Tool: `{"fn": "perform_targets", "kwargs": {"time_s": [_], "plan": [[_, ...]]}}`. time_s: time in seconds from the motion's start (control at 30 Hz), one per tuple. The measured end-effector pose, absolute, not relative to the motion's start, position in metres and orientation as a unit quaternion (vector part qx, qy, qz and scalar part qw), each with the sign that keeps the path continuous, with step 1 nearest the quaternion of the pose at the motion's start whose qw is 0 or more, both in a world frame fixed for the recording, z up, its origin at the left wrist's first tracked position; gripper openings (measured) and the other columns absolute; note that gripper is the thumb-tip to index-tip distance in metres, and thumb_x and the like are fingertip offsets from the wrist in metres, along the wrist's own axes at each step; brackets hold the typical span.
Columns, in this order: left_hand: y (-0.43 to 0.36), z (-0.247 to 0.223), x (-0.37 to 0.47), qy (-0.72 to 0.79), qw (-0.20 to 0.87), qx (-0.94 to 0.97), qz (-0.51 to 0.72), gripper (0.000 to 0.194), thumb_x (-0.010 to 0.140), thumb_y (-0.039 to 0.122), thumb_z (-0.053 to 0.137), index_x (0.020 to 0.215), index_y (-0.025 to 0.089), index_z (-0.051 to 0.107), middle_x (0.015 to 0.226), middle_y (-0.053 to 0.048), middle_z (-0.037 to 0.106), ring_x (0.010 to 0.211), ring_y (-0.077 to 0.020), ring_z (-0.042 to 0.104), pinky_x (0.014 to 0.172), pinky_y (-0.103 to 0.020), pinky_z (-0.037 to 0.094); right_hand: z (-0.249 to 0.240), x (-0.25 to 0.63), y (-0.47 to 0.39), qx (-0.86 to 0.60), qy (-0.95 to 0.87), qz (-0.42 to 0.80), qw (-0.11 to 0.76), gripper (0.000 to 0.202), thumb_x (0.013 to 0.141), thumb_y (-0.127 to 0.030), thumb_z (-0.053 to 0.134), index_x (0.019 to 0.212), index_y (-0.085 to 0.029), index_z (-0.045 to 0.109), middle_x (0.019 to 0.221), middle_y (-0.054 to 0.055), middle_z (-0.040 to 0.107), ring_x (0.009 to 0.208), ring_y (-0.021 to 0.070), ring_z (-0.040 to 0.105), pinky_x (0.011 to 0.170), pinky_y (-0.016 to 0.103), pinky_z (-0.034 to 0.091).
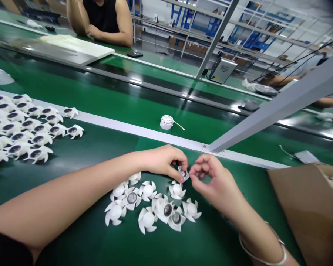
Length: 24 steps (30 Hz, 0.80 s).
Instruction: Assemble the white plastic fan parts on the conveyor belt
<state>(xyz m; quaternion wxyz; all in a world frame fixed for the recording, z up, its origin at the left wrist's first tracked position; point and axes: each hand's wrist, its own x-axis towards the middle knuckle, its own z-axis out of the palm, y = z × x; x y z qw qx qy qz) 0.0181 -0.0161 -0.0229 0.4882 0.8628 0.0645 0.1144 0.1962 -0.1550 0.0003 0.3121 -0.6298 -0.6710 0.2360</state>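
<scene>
Between thumb and fingers, my left hand [170,160] grips a small white fan impeller [183,173], its dark-ringed hub facing up. Close on its right is my right hand [211,173], thumb and forefinger pinched at the impeller's edge; whether something small sits in that pinch I cannot make out. Below my hands lies a loose group of white impellers [148,220] on the green mat, some with the hub cap up and some with the dark ring up.
Rows of impellers [18,136] stand at the left. A white round fan housing [166,122] with a wire sits beyond the pale rail. A cardboard box [302,207] is at the right, below a slanting metal post [266,111]. Across the line sits a person [105,22].
</scene>
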Motion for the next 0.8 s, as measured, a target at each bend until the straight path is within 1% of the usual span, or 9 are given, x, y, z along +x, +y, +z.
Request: {"fn": "perform_targets", "kwargs": {"time_s": [0.07,0.17,0.3,0.47,0.57,0.63,0.7,0.73,0.8], "plan": [[-0.017,-0.023,0.018,0.087,0.505,0.851,0.112,0.031,0.072,0.032,0.082,0.095,0.02,0.065,0.092,0.0,0.068,0.087,-0.0141,0.061,0.075,-0.025,0.046,-0.006,0.189,-0.154,-0.621,-0.678,0.23,0.321,0.027,0.082,-0.018,0.058,0.105,-0.023,0.044,0.079,-0.003,0.068,0.069,0.0124,0.063,0.068,0.024,0.05],[-0.018,-0.022,0.018,0.101,0.538,0.83,0.109,0.037,0.072,0.022,0.081,0.102,0.02,0.059,0.096,0.001,0.069,0.089,-0.0137,0.062,0.079,-0.026,0.047,-0.015,0.185,-0.153,-0.612,-0.715,0.157,0.299,0.025,0.084,-0.017,0.057,0.108,-0.022,0.048,0.086,0.0,0.069,0.078,0.0148,0.067,0.072,0.027,0.052],[-0.019,-0.02,0.018,0.099,0.546,0.824,0.109,0.036,0.071,0.015,0.077,0.1,0.02,0.057,0.096,0.001,0.07,0.089,-0.0139,0.063,0.081,-0.028,0.048,-0.019,0.188,-0.151,-0.582,-0.768,0.04,0.265,0.022,0.087,-0.015,0.055,0.109,-0.02,0.051,0.091,0.005,0.07,0.082,0.0191,0.068,0.072,0.031,0.053],[-0.02,-0.021,0.018,0.105,0.539,0.827,0.118,0.034,0.07,0.013,0.076,0.097,0.02,0.057,0.093,0.001,0.068,0.088,-0.0134,0.063,0.079,-0.027,0.049,-0.013,0.189,-0.152,-0.539,-0.813,-0.03,0.22,0.025,0.09,-0.01,0.051,0.114,-0.014,0.053,0.09,0.008,0.07,0.08,0.0214,0.067,0.071,0.034,0.052],[-0.019,-0.022,0.018,0.111,0.546,0.823,0.113,0.035,0.07,0.015,0.077,0.097,0.02,0.055,0.096,-0.001,0.07,0.09,-0.0152,0.064,0.079,-0.029,0.049,-0.003,0.186,-0.155,-0.491,-0.853,-0.055,0.168,0.018,0.093,-0.009,0.049,0.106,-0.012,0.06,0.085,0.009,0.07,0.077,0.0227,0.066,0.067,0.036,0.049],[-0.019,-0.023,0.018,0.112,0.55,0.821,0.109,0.035,0.07,0.013,0.075,0.097,0.02,0.054,0.1,-0.002,0.072,0.093,-0.016,0.065,0.08,-0.029,0.05,0.004,0.184,-0.158,-0.457,-0.876,-0.066,0.136,0.018,0.094,-0.009,0.048,0.099,-0.012,0.065,0.079,0.008,0.07,0.073,0.0225,0.066,0.064,0.036,0.046],[-0.019,-0.024,0.018,0.114,0.551,0.82,0.107,0.036,0.069,0.012,0.075,0.097,0.02,0.054,0.101,-0.003,0.073,0.094,-0.0162,0.066,0.08,-0.029,0.05,0.011,0.187,-0.16,-0.43,-0.891,-0.057,0.136,0.019,0.094,-0.01,0.049,0.101,-0.013,0.067,0.08,0.007,0.071,0.074,0.021,0.068,0.063,0.034,0.045],[-0.019,-0.024,0.018,0.117,0.55,0.82,0.107,0.036,0.069,0.014,0.076,0.097,0.02,0.054,0.101,-0.003,0.073,0.094,-0.0164,0.066,0.08,-0.029,0.05,0.013,0.193,-0.16,-0.429,-0.889,-0.055,0.152,0.019,0.094,-0.011,0.051,0.102,-0.014,0.068,0.082,0.006,0.073,0.076,0.0198,0.068,0.065,0.034,0.046],[-0.019,-0.023,0.018,0.127,0.55,0.819,0.108,0.037,0.068,0.018,0.079,0.097,0.02,0.055,0.1,-0.003,0.073,0.092,-0.0164,0.066,0.08,-0.03,0.05,0.013,0.213,-0.157,-0.489,-0.844,-0.087,0.202,0.019,0.092,-0.015,0.054,0.102,-0.019,0.07,0.088,0.005,0.075,0.079,0.0188,0.069,0.072,0.034,0.049]]}}
